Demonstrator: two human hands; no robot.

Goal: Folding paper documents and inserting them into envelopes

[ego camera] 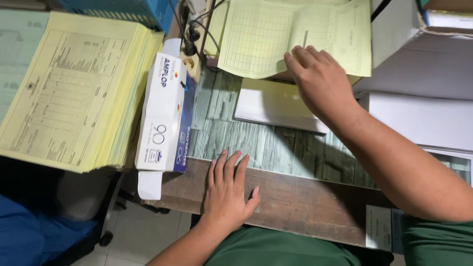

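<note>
Item: pale yellow printed form sheet with ruled grid [266, 39], lying at the top centre of the frame, overlapping a second pale yellow sheet [345, 34] to its right. Judged very light, thin and limp; it is likely creasing or tearing if pinched hard, and sliding easily over what is under it. Best hold: the lower right corner or free lower edge, lifted with flat fingertips.

Right hand [322, 81]: reaching up from the right of the frame, fingers [300, 61] extended and close together, pressing flat on the sheet's lower right edge; nothing gripped.

Left hand [227, 189]: resting palm down at lower centre on the brown wooden front edge of the counter [305, 202], fingers spread, holding nothing.

Nearby: white flat booklet [276, 106] lying just below the sheet; white and blue cardboard envelope box [165, 116] at left centre; thick stack of yellow printed forms [74, 88] at upper left.
</note>
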